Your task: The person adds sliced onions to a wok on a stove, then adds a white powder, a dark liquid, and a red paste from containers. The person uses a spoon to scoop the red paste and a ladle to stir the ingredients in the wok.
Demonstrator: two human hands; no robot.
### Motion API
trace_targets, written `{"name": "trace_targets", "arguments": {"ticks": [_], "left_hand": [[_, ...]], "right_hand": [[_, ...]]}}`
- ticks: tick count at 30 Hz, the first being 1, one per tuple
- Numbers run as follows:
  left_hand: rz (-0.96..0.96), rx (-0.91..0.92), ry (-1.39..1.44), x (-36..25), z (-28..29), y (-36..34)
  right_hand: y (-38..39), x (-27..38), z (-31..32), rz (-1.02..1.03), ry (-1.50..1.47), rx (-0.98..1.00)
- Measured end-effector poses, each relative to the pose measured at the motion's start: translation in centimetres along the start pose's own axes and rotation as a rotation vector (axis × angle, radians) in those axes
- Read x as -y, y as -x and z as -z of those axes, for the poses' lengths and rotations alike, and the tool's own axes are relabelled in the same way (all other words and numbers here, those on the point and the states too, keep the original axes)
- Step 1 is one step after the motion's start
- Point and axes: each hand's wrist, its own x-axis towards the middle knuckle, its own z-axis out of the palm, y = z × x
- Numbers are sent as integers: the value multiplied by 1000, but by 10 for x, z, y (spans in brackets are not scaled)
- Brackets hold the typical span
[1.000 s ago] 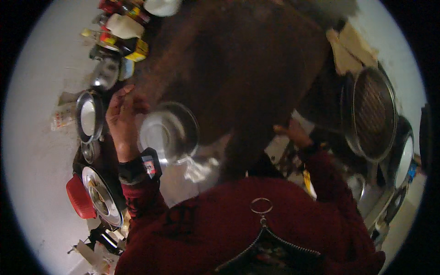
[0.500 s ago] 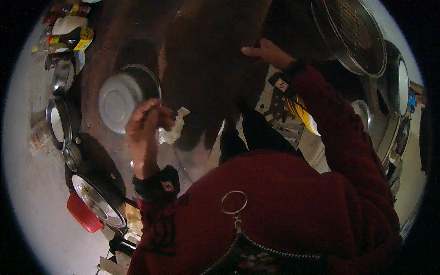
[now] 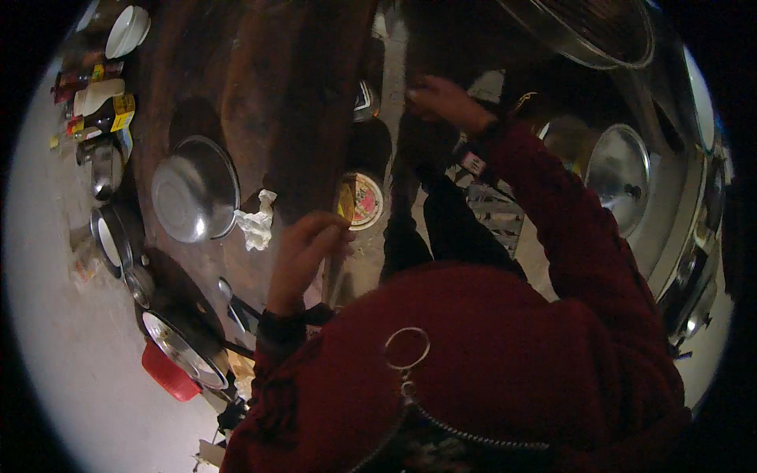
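My left hand [image 3: 311,248] hangs, fingers loosely bent and nothing visible in them, at the wooden tabletop's [image 3: 260,102] near right part, just below a round patterned lid [image 3: 365,205]. To its upper left are crumpled white paper [image 3: 256,221] and an upside-down metal bowl [image 3: 193,189]; a spoon [image 3: 226,293] lies lower left. My right hand [image 3: 441,102], higher up beside the tabletop's right edge, has bent fingers slightly apart, with nothing visible in them. A dark jar-like container [image 3: 363,101] is to its left. My legs show below, between the hands.
Along the left wall stand bottles [image 3: 106,118], white bowls [image 3: 126,31], metal pans [image 3: 114,240], a plate [image 3: 181,347] and a red plastic container [image 3: 169,370]. On the right are a large pan [image 3: 591,55], a metal lid [image 3: 619,177] and a ledge [image 3: 674,236].
My view has shifted, bringing the round patterned lid and dark container into sight. My left hand has moved right, away from the metal bowl; my right hand has risen from a second ago.
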Motion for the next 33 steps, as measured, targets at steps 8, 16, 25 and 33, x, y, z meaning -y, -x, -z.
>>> {"name": "trace_targets", "arguments": {"ticks": [8, 16, 25, 33], "left_hand": [[71, 257, 30, 36, -29, -18], [290, 255, 130, 85, -37, -29], [450, 23, 208, 198, -25, -52], [321, -375, 267, 287, -6, -43]], "right_hand": [[96, -97, 0, -282, -80, -71], [86, -145, -18, -333, -178, -12], [86, -166, -12, -386, -107, -44], [76, -190, -21, -444, -108, -6]]}}
